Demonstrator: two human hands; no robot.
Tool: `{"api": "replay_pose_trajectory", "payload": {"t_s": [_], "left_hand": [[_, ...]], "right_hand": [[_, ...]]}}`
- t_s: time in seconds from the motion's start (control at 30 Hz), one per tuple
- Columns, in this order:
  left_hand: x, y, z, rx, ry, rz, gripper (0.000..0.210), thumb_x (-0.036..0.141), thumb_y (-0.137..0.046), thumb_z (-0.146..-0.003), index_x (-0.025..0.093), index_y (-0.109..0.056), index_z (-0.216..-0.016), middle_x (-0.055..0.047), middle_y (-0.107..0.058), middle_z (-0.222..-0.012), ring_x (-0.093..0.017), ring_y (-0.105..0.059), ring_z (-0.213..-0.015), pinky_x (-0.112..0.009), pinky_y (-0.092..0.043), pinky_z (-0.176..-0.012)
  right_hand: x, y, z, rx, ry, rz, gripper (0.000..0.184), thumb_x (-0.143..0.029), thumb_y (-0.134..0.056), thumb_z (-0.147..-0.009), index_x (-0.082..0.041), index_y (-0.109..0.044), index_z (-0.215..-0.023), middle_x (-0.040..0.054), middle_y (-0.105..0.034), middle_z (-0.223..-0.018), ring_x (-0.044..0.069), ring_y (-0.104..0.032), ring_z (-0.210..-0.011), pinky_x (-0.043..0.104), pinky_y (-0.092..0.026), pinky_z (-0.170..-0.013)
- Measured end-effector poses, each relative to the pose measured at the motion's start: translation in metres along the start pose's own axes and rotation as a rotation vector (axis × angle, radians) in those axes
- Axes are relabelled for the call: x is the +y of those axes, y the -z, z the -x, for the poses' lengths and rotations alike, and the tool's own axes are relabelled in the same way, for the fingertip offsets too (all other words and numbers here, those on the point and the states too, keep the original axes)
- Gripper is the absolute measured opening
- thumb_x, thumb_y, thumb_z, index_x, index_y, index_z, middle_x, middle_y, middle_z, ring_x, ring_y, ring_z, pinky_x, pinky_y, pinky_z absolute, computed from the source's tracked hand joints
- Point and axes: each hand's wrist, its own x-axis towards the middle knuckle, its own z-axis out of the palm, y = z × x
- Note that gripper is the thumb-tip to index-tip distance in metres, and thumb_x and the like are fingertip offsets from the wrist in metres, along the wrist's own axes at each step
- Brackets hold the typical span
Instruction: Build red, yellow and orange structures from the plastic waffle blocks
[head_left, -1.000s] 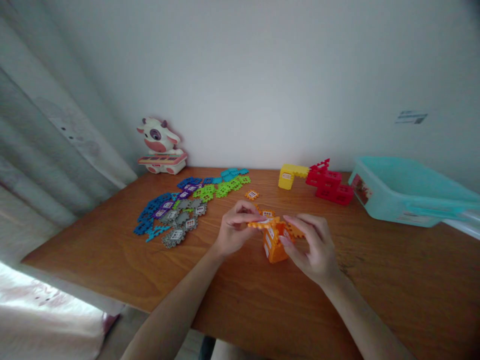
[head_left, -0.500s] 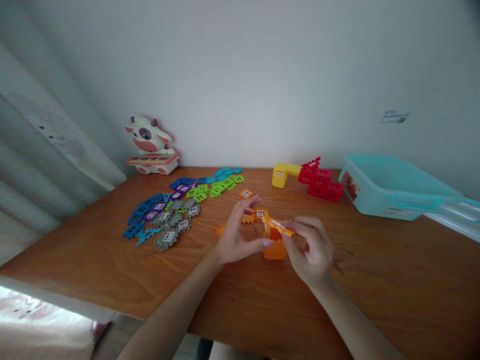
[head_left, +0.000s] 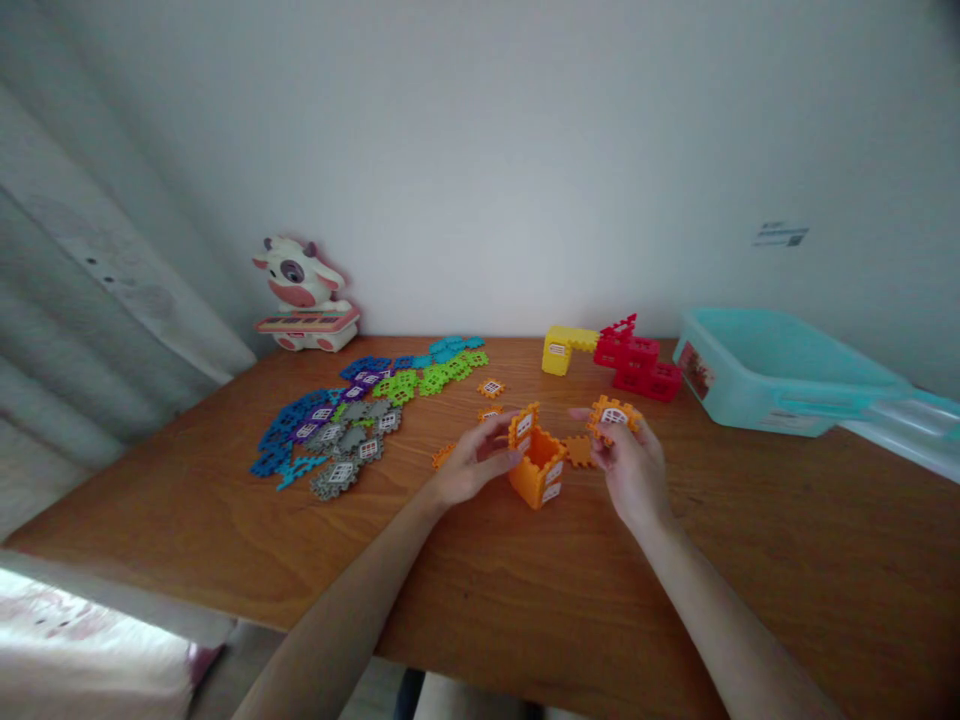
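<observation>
An open-topped orange box of interlocking tiles (head_left: 536,483) stands on the wooden table (head_left: 480,590), with one windowed panel rising higher on its left side. My left hand (head_left: 474,465) grips that left side, thumb in front and fingers behind. To the right and clear of the box, my right hand (head_left: 634,475) pinches a loose orange window tile (head_left: 613,415), its printed face towards me. A flat orange tile (head_left: 578,452) lies between the box and my right hand. More orange tiles (head_left: 491,388) lie behind and left of my left hand.
Blue, purple, green and grey tiles (head_left: 349,438) spread over the left side. At the back stand a yellow tile build (head_left: 556,355) joined to a red one (head_left: 637,362). A turquoise bin (head_left: 765,400) is at right, a cow toy keyboard (head_left: 304,300) at back left.
My right hand has moved right, carrying the orange window tile away from the box's top. The box has turned, and my left hand has closed on its left side.
</observation>
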Motion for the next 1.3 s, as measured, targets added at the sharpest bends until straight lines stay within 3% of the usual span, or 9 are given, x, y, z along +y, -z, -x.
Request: {"api": "replay_pose_trajectory", "payload": {"t_s": [0.13, 0.23, 0.4, 0.5, 0.73, 0.87, 1.0, 1.13, 1.3], "left_hand": [[-0.002, 0.003, -0.004, 0.115, -0.002, -0.020, 0.037, 0.044, -0.078, -0.083, 0.020, -0.073, -0.111, -0.011, -0.073, -0.120, -0.025, -0.068, -0.111, -0.039, -0.053, -0.099], [-0.005, -0.001, -0.006, 0.263, -0.062, -0.076, 0.038, 0.047, -0.075, -0.084, 0.019, -0.069, -0.110, -0.010, -0.072, -0.113, -0.021, -0.067, -0.102, -0.035, -0.054, -0.091], [-0.005, -0.006, -0.002, 0.533, -0.408, -0.327, 0.022, 0.038, -0.070, -0.090, 0.020, -0.057, -0.091, -0.004, -0.061, -0.094, -0.015, -0.059, -0.089, -0.028, -0.049, -0.080], [0.001, -0.006, 0.003, 0.490, -0.529, -0.474, 0.018, 0.031, -0.070, -0.089, 0.021, -0.056, -0.087, -0.002, -0.059, -0.086, -0.014, -0.055, -0.078, -0.026, -0.046, -0.072], [0.014, -0.012, 0.009, 0.292, -0.515, -0.638, 0.013, 0.028, -0.072, -0.086, 0.020, -0.069, -0.096, -0.004, -0.072, -0.085, -0.011, -0.055, -0.061, -0.023, -0.044, -0.057], [0.017, -0.015, 0.008, 0.276, -0.532, -0.631, 0.021, 0.026, -0.075, -0.084, 0.020, -0.070, -0.103, -0.004, -0.076, -0.088, -0.010, -0.056, -0.059, -0.022, -0.044, -0.054], [0.017, -0.016, 0.007, 0.280, -0.517, -0.647, 0.011, 0.025, -0.075, -0.086, 0.019, -0.072, -0.094, -0.002, -0.073, -0.076, -0.010, -0.054, -0.057, -0.022, -0.042, -0.054], [0.019, -0.016, 0.005, 0.318, -0.481, -0.617, 0.013, 0.030, -0.073, -0.087, 0.019, -0.071, -0.080, -0.001, -0.067, -0.067, -0.010, -0.052, -0.057, -0.023, -0.042, -0.054], [0.022, -0.016, 0.004, 0.318, -0.435, -0.532, 0.014, 0.032, -0.071, -0.088, 0.019, -0.071, -0.082, -0.002, -0.070, -0.072, -0.009, -0.052, -0.055, -0.023, -0.043, -0.052]], "right_hand": [[0.005, 0.000, -0.002, -0.031, -0.049, -0.006, 0.036, -0.039, -0.083, -0.066, -0.023, -0.051, -0.073, -0.0058, -0.057, -0.063, 0.008, -0.043, -0.048, 0.020, -0.034, -0.041], [0.009, -0.001, -0.003, -0.038, -0.023, 0.034, 0.047, -0.043, -0.089, -0.061, -0.024, -0.049, -0.074, -0.0053, -0.060, -0.068, 0.011, -0.054, -0.056, 0.023, -0.046, -0.050], [0.009, 0.000, -0.003, -0.119, 0.119, 0.073, 0.044, -0.056, -0.082, -0.072, -0.023, -0.062, -0.094, 0.0044, -0.071, -0.093, 0.019, -0.068, -0.082, 0.034, -0.059, -0.073], [0.007, 0.003, -0.003, -0.134, 0.179, 0.051, 0.034, -0.050, -0.080, -0.078, -0.024, -0.065, -0.094, 0.0048, -0.071, -0.095, 0.019, -0.070, -0.087, 0.038, -0.059, -0.082], [-0.001, 0.001, 0.003, -0.267, 0.202, 0.080, 0.041, -0.045, -0.081, -0.079, -0.031, -0.062, -0.113, 0.0015, -0.072, -0.095, 0.019, -0.072, -0.088, 0.038, -0.062, -0.082], [-0.001, -0.002, 0.009, -0.304, 0.155, 0.148, 0.033, -0.048, -0.084, -0.075, -0.024, -0.065, -0.090, 0.0023, -0.073, -0.085, 0.019, -0.071, -0.079, 0.036, -0.062, -0.076], [0.000, -0.004, 0.014, -0.358, 0.125, 0.215, 0.035, -0.050, -0.083, -0.076, -0.023, -0.067, -0.091, 0.0042, -0.076, -0.085, 0.020, -0.073, -0.080, 0.035, -0.062, -0.075], [-0.003, -0.003, 0.013, -0.373, 0.244, 0.383, 0.027, -0.048, -0.079, -0.082, -0.023, -0.073, -0.093, 0.0052, -0.077, -0.090, 0.022, -0.072, -0.085, 0.037, -0.060, -0.079], [-0.010, 0.006, 0.008, -0.470, 0.395, 0.516, 0.021, -0.045, -0.072, -0.089, -0.025, -0.076, -0.092, 0.0052, -0.075, -0.090, 0.022, -0.070, -0.084, 0.039, -0.058, -0.079]]}}
